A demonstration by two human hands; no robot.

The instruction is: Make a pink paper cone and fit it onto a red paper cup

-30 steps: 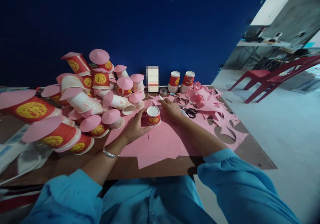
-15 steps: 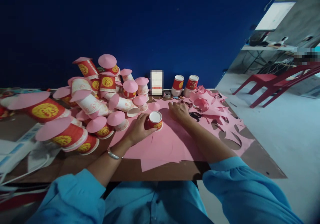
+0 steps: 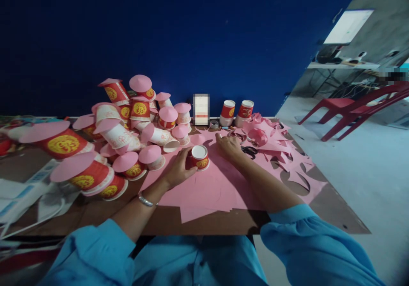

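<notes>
My left hand (image 3: 179, 167) is closed round the side of a red paper cup (image 3: 201, 161) with a yellow round emblem. The cup stands upside down, white base up, on the pink paper sheets (image 3: 204, 192). Farther back, my right hand (image 3: 229, 144) rests low over the pink paper with its fingers curled down. What those fingers hold, if anything, is hidden. To the left of the right hand lies a small pink paper cone (image 3: 197, 139). Black-handled scissors (image 3: 249, 151) lie just right of the right wrist.
Paper cups with pink cone tops (image 3: 128, 162) are heaped at left. Two upside-down cups (image 3: 228, 113) stand by the blue wall, near a roll of tape (image 3: 214, 124). Pink scraps (image 3: 265, 137) cover the right side. A white power strip (image 3: 28, 188) lies at far left.
The view has tilted slightly up, so everything sits a little lower. My left hand keeps its hold on the paper cup. My right hand stays in nearly the same place on the paper.
</notes>
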